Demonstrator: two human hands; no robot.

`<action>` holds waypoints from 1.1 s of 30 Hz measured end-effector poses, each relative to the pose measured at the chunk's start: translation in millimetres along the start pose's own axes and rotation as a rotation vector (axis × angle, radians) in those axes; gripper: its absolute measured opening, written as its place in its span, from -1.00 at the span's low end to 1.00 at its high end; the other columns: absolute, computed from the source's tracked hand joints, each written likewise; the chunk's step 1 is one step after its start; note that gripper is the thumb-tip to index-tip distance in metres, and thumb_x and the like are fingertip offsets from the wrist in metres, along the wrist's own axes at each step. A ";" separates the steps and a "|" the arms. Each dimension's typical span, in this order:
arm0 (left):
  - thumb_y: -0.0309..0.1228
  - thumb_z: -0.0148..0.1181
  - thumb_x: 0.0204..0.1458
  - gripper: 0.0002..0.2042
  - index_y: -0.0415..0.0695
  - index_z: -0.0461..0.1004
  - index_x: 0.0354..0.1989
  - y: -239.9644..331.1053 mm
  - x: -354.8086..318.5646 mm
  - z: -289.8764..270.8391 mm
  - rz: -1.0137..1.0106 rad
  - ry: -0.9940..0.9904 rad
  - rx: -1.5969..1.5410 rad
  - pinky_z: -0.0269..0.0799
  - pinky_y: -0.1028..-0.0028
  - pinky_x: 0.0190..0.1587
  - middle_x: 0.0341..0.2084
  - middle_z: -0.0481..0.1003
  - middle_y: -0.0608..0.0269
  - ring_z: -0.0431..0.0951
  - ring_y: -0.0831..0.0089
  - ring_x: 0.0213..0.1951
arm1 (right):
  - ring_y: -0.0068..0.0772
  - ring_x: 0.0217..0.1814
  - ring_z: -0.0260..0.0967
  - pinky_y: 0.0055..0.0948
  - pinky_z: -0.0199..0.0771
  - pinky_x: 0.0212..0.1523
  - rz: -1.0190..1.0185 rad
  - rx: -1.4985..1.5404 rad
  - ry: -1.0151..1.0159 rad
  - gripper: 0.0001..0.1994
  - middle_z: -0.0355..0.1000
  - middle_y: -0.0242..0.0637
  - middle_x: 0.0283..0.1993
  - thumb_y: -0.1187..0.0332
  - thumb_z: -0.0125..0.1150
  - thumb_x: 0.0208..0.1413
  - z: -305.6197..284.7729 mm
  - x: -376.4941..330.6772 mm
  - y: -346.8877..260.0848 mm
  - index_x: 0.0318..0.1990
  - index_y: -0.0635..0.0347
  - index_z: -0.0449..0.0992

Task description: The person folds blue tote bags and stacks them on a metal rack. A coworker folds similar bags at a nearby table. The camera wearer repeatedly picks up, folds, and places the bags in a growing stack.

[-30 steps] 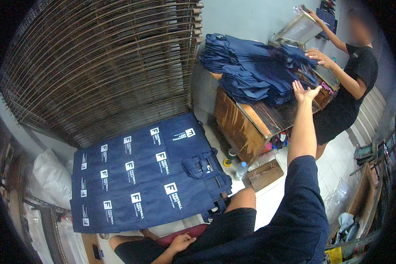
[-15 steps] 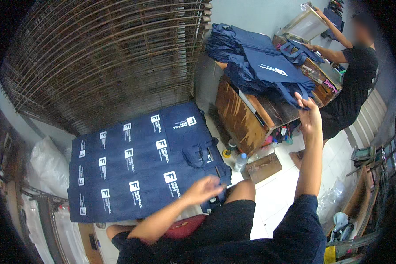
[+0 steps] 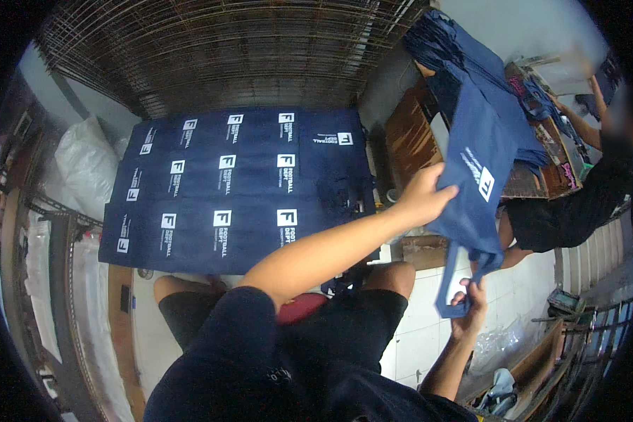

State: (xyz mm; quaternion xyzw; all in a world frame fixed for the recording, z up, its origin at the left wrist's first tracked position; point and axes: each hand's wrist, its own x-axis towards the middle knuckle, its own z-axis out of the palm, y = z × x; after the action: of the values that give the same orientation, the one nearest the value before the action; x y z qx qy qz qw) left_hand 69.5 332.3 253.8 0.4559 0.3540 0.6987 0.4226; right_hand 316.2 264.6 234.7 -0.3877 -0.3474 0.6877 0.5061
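A navy tote bag point(image 3: 475, 165) with a white print hangs at a slant on the right, its upper part over a stack of like bags point(image 3: 450, 49). My left hand point(image 3: 422, 199) is closed at the bag's left edge, thumb on the printed face and the other fingertips partly hidden. Lower down, my right hand point(image 3: 471, 306) has its fingers curled round the bag's looped handle point(image 3: 445, 288). In front of me, several printed navy bags point(image 3: 257, 190) lie flat in overlapping rows, their handles bunched in the dark area at the right side.
The bag stack rests on a worn wooden cabinet point(image 3: 411, 133). Beyond it, a co-worker in black point(image 3: 577, 190) reaches toward a blurred frame. A wire rack point(image 3: 211, 56) stands behind the rows. Clear plastic point(image 3: 84, 158) lies at left, and a wooden shelf point(image 3: 534, 359) at lower right.
My left hand has crossed from the laid-out rows to the bag's edge. My right hand has drawn the bag off the stack toward me by its handle. The view has shifted right.
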 end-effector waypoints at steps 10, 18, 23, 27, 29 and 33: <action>-0.58 0.09 0.03 -0.59 -0.30 0.27 0.10 -84.9 -129.6 -150.7 -0.208 0.459 0.259 0.28 0.48 0.06 -0.09 0.47 0.08 0.43 0.45 -0.02 | -0.26 -0.41 0.50 -0.38 0.53 -0.38 0.369 -0.171 -0.174 -0.79 0.44 -0.12 -0.32 0.48 -0.12 0.19 11.9 26.9 141.6 -0.02 0.20 0.23; -0.45 0.18 -0.03 -0.38 -0.33 0.10 0.22 -195.2 -167.4 -216.2 -0.430 0.582 0.680 0.27 0.33 0.11 -0.04 0.41 -0.18 0.41 0.05 0.05 | -0.23 -0.34 0.48 -0.29 0.52 -0.33 0.589 -0.311 -0.120 -0.81 0.44 -0.08 -0.30 0.49 -0.20 0.20 0.5 58.8 201.2 -0.05 0.26 0.23; -0.44 0.17 -0.12 -0.32 -0.37 0.08 0.22 -168.2 -167.5 -195.1 -0.589 0.652 0.879 0.35 0.25 0.04 -0.09 0.43 -0.25 0.46 -0.04 -0.05 | -0.27 -0.38 0.45 -0.31 0.47 -0.34 0.606 -0.415 -0.116 -0.78 0.43 -0.09 -0.32 0.50 -0.20 0.17 -8.0 59.4 205.7 -0.04 0.27 0.26; -0.46 0.16 -0.19 -0.32 -0.31 0.13 0.21 -139.4 -168.7 -187.0 -0.618 0.617 0.962 0.34 0.23 0.05 -0.11 0.43 -0.26 0.46 -0.04 -0.05 | -0.33 -0.41 0.44 -0.40 0.47 -0.45 0.564 -0.504 -0.148 -0.74 0.40 -0.15 -0.35 0.56 -0.12 0.12 -12.8 64.7 214.6 -0.02 0.33 0.27; -0.47 0.16 -0.20 -0.36 -0.28 0.19 0.18 -145.0 -174.9 -191.3 -0.584 0.592 1.012 0.33 0.22 0.06 -0.10 0.43 -0.24 0.45 -0.03 -0.04 | -0.35 -0.43 0.44 -0.45 0.45 -0.49 0.523 -0.610 -0.159 -0.70 0.39 -0.19 -0.36 0.59 -0.09 0.09 -12.4 64.6 217.2 0.01 0.35 0.27; -0.51 0.15 -0.17 -0.50 -0.24 0.34 0.06 -158.9 -185.3 -196.8 -0.519 0.539 1.127 0.38 0.20 0.00 -0.11 0.44 -0.17 0.47 -0.03 -0.09 | -0.38 -0.47 0.43 -0.50 0.43 -0.51 0.458 -0.640 -0.147 -0.65 0.37 -0.20 -0.36 0.64 -0.07 0.06 -17.5 68.7 231.2 0.05 0.36 0.26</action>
State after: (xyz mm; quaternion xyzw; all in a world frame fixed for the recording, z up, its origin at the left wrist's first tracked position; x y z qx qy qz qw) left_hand -30.1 203.8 -14.3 0.3165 0.8555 0.3725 0.1711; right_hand 220.1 275.5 13.0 -0.5430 -0.4836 0.6658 0.1671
